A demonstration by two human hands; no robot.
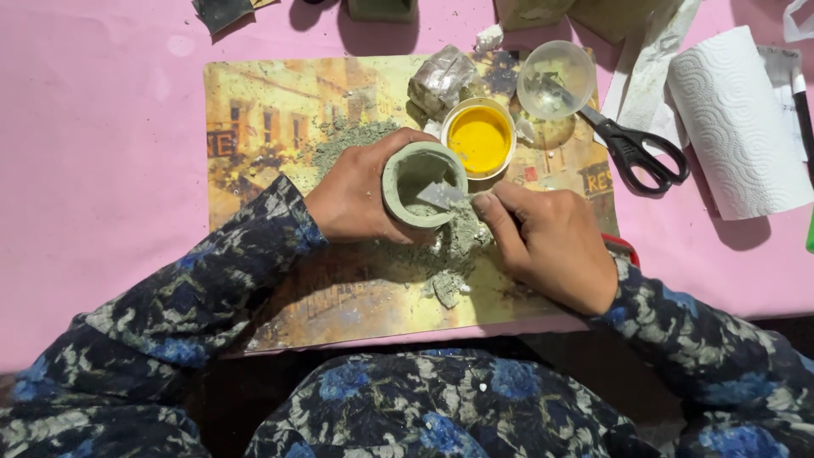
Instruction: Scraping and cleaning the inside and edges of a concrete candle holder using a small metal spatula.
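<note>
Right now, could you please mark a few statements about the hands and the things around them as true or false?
1. The left hand grips a green clay cup. True.
2. The right hand holds a paintbrush. False: it holds a small flat blade at the cup's rim.
3. The yellow-filled tub sits just behind the cup. True.
4. The scissors lie left of the cup. False: they lie to its right, by the paper towel roll.
5. Green crumbs lie on the picture mat. True.
</note>
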